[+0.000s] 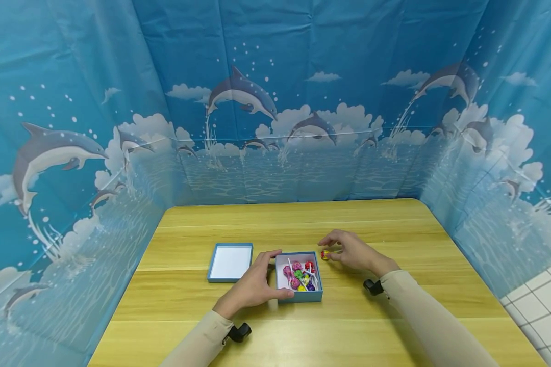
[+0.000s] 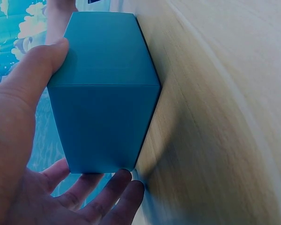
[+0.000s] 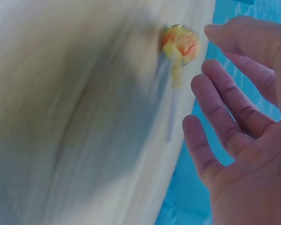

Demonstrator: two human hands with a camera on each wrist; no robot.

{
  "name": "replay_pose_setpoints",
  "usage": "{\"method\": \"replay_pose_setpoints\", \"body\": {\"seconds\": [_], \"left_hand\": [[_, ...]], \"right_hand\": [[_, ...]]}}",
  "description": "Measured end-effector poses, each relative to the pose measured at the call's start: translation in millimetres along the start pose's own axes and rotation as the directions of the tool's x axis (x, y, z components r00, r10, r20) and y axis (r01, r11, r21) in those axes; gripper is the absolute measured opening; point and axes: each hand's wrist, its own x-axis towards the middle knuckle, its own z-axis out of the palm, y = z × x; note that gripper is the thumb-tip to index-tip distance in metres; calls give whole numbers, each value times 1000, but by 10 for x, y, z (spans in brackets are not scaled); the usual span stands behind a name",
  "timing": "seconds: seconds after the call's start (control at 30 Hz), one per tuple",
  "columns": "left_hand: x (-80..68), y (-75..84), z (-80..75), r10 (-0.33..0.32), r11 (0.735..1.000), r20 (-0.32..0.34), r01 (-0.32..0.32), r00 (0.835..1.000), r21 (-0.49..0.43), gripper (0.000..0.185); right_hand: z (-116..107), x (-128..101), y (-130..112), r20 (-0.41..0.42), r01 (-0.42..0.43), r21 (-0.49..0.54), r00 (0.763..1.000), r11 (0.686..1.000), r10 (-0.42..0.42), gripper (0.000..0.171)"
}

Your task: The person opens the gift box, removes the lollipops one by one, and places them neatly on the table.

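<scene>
Lollipop (image 1: 324,255) lies on the surface (image 1: 395,326) just right of the box (image 1: 300,297), beside the right hand (image 1: 351,251), whose grip is apart. Light, hard-headed, thin-sticked: probably best pinched at the stick. Left hand (image 1: 252,288) clasps the box.

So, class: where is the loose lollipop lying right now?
In the head view, the loose lollipop lies on the wooden table, just right of the blue box, beside the right hand.

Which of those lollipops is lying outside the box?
The yellow-red lollipop on the table, right of the blue box, by the right hand. The others lie inside the box.
</scene>
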Motion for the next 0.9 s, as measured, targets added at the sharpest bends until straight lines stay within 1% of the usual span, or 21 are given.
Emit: {"method": "replay_pose_setpoints", "body": {"seconds": [0.2, 0.33, 0.5, 0.7, 0.9], "left_hand": [[1, 1, 4, -6, 1000, 1, 6, 1000, -14, 118], [-2, 0, 3, -2, 1000, 4, 3, 1000, -23, 117], [-10, -15, 6, -7, 999, 16, 8, 1000, -42, 117], [-6, -14, -1, -1, 998, 15, 2, 1000, -57, 118], [-8, -17, -2, 8, 998, 20, -6, 1000, -59, 118]], "right_hand": [[-25, 13, -168, -22, 56, -83, 998, 995, -58, 33], [-36, 30, -294, -16, 88, -113, 996, 990, -90, 35], [-41, 53, -444, 23, 129, -134, 992, 983, -127, 36], [-54, 84, -643, 58, 221, -177, 975, 959, -214, 32], [-48, 126, -824, 146, 274, -173, 957, 946, -250, 28]]}}
